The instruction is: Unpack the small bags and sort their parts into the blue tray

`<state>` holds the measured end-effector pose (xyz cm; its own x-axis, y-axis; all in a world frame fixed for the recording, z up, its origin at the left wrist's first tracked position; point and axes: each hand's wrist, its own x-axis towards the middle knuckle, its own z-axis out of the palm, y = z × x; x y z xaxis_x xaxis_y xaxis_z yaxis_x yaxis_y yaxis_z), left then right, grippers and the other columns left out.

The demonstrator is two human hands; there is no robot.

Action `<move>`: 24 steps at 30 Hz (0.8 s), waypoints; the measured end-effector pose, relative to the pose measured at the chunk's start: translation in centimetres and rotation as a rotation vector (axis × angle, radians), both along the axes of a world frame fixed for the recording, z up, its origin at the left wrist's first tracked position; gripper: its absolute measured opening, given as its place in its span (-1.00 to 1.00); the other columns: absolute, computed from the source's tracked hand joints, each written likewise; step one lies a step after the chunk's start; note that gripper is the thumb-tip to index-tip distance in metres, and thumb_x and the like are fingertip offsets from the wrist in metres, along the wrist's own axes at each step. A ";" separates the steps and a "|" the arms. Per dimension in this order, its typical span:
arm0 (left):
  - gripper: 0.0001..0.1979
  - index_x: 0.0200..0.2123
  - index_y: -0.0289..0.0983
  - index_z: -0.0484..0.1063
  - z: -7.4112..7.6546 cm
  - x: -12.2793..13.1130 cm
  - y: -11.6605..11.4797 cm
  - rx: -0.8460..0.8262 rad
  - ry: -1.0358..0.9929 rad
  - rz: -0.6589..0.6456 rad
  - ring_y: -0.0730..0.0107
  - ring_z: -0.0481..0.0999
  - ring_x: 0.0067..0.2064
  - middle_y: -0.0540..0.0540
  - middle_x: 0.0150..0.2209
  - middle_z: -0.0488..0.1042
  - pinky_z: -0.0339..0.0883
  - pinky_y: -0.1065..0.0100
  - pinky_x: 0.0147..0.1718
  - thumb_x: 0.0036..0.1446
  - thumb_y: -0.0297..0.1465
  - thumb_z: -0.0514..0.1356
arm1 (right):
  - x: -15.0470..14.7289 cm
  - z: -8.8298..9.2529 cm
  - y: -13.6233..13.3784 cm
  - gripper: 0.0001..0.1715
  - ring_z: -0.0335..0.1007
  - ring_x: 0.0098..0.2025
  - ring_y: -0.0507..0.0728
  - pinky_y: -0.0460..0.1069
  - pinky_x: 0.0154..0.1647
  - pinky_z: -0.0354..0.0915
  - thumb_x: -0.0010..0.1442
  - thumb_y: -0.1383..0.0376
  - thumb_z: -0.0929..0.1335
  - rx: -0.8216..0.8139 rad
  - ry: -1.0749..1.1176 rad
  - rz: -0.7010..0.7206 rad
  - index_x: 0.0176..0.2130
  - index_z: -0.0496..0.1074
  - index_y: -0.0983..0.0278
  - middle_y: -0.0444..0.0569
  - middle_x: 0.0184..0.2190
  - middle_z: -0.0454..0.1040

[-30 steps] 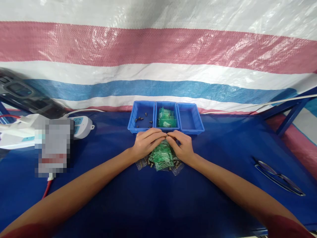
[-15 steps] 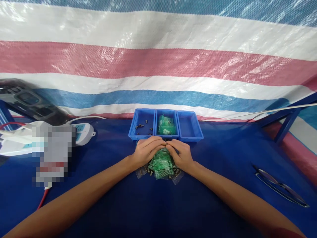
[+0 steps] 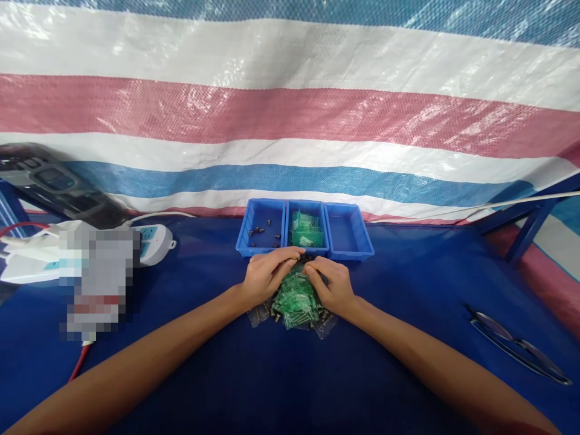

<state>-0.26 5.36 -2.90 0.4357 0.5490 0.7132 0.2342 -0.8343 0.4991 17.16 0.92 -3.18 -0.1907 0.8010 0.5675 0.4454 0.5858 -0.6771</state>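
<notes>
The left hand [image 3: 267, 277] and the right hand [image 3: 334, 283] meet almost tip to tip, a narrow gap between them. Each grip is pinched, thumb against fingers, but whether either grasps a small piece cannot be told. Directly under and on the near side of both grips lies a heap of green plastic bags [image 3: 296, 299], with small metal screws [image 3: 276, 316] at its edges and a clear bag [image 3: 324, 328] below the right grip. Just beyond the grips stand three blue bins in a row: the left bin [image 3: 267, 211] holds a few loose screws, the middle bin [image 3: 306, 206] holds more green bags, and the right bin [image 3: 348, 229] is past the right grip. On the worktop [image 3: 203, 362], glasses [image 3: 516, 344] lie well to the right of the grips, and a power strip [image 3: 156, 244] well to the left.
</notes>
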 end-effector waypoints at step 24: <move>-0.77 -0.10 -0.26 0.43 0.0 -0.2 0.2 0.134 0.036 0.019 0.40 0.49 -0.19 -0.14 -0.17 0.48 0.42 0.41 -0.24 0.19 -0.54 0.10 | 0.0 0.1 0.0 -0.72 0.30 -0.51 0.04 -0.05 -0.45 0.25 0.26 0.31 0.19 -0.003 0.019 -0.022 -0.38 0.41 0.29 -0.06 -0.54 0.38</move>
<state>-0.51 5.54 -2.92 0.4526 0.4579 0.7652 0.2660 -0.8884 0.3743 17.19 0.91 -3.09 -0.1617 0.8066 0.5686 0.4452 0.5738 -0.6874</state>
